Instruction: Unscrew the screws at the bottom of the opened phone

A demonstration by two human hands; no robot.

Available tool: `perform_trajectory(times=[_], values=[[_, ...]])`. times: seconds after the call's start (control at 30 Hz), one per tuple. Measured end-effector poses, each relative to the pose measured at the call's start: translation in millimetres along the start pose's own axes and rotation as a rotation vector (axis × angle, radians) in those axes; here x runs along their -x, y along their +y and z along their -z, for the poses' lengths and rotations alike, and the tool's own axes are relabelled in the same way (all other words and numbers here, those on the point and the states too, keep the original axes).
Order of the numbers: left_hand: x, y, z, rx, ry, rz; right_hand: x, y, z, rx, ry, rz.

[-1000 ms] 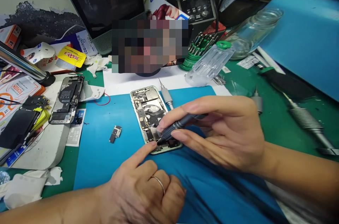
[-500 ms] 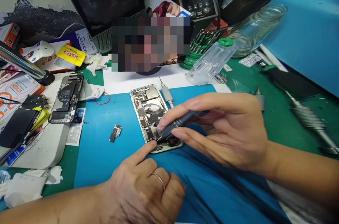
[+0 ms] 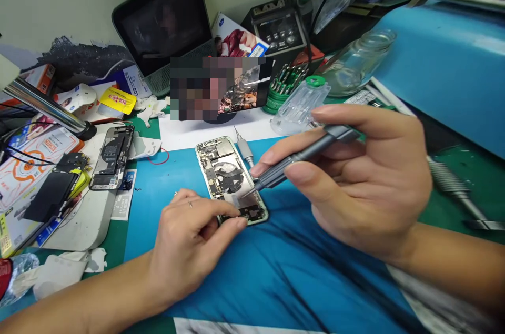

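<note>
Open phone [image 3: 231, 179] on blue mat [image 3: 148, 218], innards bared. Step, as judged: fine work at its lower end. Left hand [image 3: 189, 236]: thumb and forefinger close together there (cannot tell if pinching anything). Right hand [image 3: 379, 181] grasps driver [image 3: 290, 163], tip over phone, contact unclear. Next move probably calls for steady, exact tip placement.

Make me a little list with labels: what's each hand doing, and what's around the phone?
Left hand: finger and thumb at the near end of the open phone
Right hand: holding a grey screwdriver, tip over the phone; can't tell if touching
Under phone: blue mat
Beside phone: pointed silver tool
Further back: glass jar
</note>
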State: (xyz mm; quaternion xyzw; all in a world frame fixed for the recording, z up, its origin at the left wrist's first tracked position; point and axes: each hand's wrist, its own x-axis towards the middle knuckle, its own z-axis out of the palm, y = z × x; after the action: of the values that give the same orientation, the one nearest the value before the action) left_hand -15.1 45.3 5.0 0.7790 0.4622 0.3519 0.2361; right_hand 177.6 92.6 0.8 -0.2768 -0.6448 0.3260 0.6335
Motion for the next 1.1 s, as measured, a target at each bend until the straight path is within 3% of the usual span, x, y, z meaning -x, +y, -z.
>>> perform_trajectory(times=[0.1,0.3,1.1], values=[[-0.7,-2.8,1.5,0.024,-0.005,0.058,-0.5,-2.1,0.6,-0.022,0.009,-0.003],[-0.4,0.6,0.7,0.031,-0.007,0.058,3.2,-3.7,3.2,-0.122,-0.121,0.064],[0.2,-2.1,-0.5,0.009,-0.054,0.120,8.0,0.3,4.1,-0.130,-0.131,0.043]])
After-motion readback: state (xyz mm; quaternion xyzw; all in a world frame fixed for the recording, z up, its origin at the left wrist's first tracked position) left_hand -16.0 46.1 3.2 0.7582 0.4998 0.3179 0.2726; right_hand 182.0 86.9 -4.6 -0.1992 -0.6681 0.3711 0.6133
